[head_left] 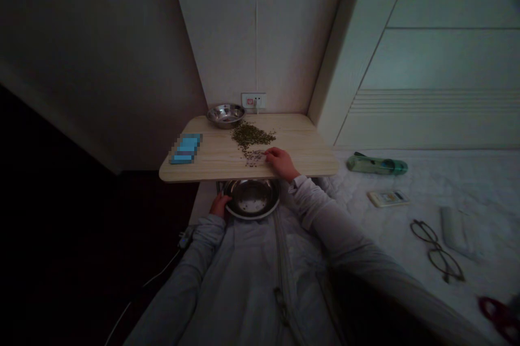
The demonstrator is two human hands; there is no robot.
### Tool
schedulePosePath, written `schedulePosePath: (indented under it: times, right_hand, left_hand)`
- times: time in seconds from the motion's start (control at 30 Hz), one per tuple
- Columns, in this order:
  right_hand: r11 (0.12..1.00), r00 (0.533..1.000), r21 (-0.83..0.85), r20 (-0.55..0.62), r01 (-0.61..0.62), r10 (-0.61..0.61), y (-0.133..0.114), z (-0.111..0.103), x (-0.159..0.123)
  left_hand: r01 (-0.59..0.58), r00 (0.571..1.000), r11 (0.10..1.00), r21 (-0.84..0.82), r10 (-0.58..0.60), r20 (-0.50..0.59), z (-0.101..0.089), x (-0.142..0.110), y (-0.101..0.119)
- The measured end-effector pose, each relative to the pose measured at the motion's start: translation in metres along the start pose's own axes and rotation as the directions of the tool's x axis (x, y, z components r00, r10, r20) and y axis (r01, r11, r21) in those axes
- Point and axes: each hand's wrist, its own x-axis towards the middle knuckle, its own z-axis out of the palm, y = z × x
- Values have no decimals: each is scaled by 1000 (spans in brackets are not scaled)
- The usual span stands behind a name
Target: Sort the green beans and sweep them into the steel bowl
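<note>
My left hand [220, 205] is wrapped round the left rim of a steel bowl [252, 215], which sits at my lap just below the table's front edge. A few small bits lie inside that bowl. Over the light wooden table [296, 135], my right hand [281, 162] has its fingertips pinched together at the tabletop. What they hold, if anything, is too small to tell. Beside those fingertips is a thin scatter of dark and pale bits [255, 158]. Farther back lies a loose heap of small green beans or seeds [251, 135].
A second steel bowl [226, 116] stands at the table's back left, near a wall socket [254, 100]. A blurred blue phone-like thing [187, 149] lies at the left. On the bed to the right are a green pouch [376, 164], a phone [388, 198] and glasses [436, 250].
</note>
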Motion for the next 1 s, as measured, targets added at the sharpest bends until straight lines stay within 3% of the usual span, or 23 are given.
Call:
schedulePosePath:
  times: [0.3, 1.0]
  right_hand:
    - [1000, 999, 7, 44, -6, 5, -2, -1, -1]
    - [1000, 998, 6, 65, 0, -1, 1, 1, -1]
  left_hand:
    - [78, 996, 997, -24, -79, -48, 2, -2, 0]
    - [53, 998, 999, -12, -53, -34, 3, -4, 2]
